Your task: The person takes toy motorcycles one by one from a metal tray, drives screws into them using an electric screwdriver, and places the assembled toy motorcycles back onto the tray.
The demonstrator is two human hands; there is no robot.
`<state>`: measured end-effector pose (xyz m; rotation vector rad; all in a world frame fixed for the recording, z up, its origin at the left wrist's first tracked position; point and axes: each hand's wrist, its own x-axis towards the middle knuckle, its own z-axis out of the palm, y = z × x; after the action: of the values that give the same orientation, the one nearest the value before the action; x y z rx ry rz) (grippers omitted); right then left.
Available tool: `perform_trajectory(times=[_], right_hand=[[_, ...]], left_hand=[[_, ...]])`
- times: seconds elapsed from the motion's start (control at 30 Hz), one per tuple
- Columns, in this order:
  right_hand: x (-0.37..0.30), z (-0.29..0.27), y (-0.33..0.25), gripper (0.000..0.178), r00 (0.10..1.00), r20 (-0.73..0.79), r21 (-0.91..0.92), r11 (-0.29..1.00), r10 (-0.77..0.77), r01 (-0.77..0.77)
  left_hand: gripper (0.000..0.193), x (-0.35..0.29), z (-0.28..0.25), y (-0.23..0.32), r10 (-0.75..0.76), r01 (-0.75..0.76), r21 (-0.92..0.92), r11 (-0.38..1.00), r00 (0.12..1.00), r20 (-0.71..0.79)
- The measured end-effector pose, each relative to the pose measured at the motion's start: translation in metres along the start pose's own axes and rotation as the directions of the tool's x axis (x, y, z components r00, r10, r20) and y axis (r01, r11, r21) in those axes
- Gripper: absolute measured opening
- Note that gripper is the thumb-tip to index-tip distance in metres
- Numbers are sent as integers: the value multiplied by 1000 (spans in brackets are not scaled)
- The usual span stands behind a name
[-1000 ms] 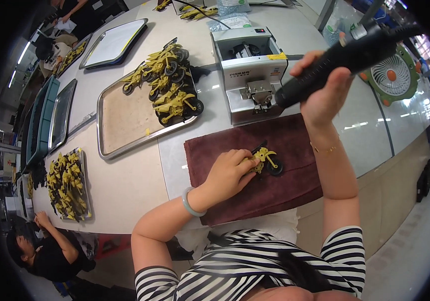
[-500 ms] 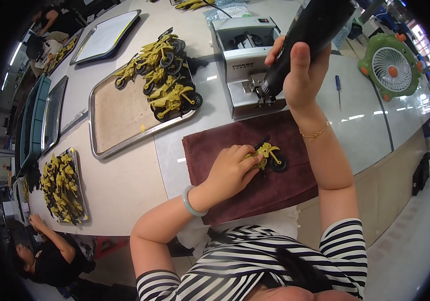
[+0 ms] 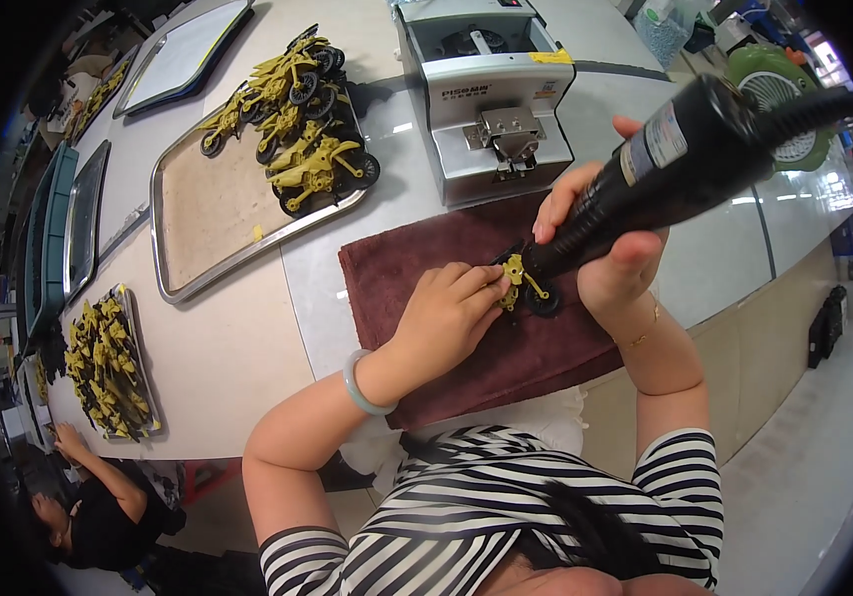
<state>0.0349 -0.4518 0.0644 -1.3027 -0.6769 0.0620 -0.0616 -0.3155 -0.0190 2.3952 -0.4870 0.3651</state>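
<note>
A yellow-and-black toy motorcycle (image 3: 518,270) lies on a folded dark red cloth (image 3: 436,382). My left hand (image 3: 441,313) is closed on its near side, fingertips pressing it against the cloth. My right hand (image 3: 610,291) grips a black electric screwdriver (image 3: 680,149) with a cord at its upper end. The screwdriver tilts down to the left, its lower end right at the motorcycle; the bit itself is hidden from view. Behind the cloth stands a silver screw feeder (image 3: 491,109).
To the left, a metal tray (image 3: 188,248) carries several toy motorcycles (image 3: 312,169). Further left lies a tray piled with yellow parts (image 3: 108,363). A green fan (image 3: 779,94) stands at right, partly behind the screwdriver. Another person (image 3: 113,497) sits at lower left.
My right hand has brought the screwdriver from the screw feeder down to the motorcycle. My left hand stays on the motorcycle. The whole view has shifted slightly.
</note>
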Motion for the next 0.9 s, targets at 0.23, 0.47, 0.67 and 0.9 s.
perform_trajectory(times=[0.23, 0.47, 0.67, 0.9], right_hand=[[-9, 6, 3, 105, 1000, 0, -21, 1000, -13, 13], [-8, 10, 14, 97, 998, 61, -48, 998, 34, -31], [-7, 9, 21, 93, 996, 82, -25, 999, 44, -42], [-11, 8, 23, 96, 998, 61, -46, 999, 28, -25]], left_hand=[[29, -1, 1, 0, 3, -3, -1, 1000, 1000, -4], [29, -1, 3, -2, 1, -1, -20, 1000, 1000, -14], [28, 0, 4, -3, -8, 7, -23, 1000, 1000, -28], [28, -1, 4, -4, -9, 8, -44, 999, 1000, -19]])
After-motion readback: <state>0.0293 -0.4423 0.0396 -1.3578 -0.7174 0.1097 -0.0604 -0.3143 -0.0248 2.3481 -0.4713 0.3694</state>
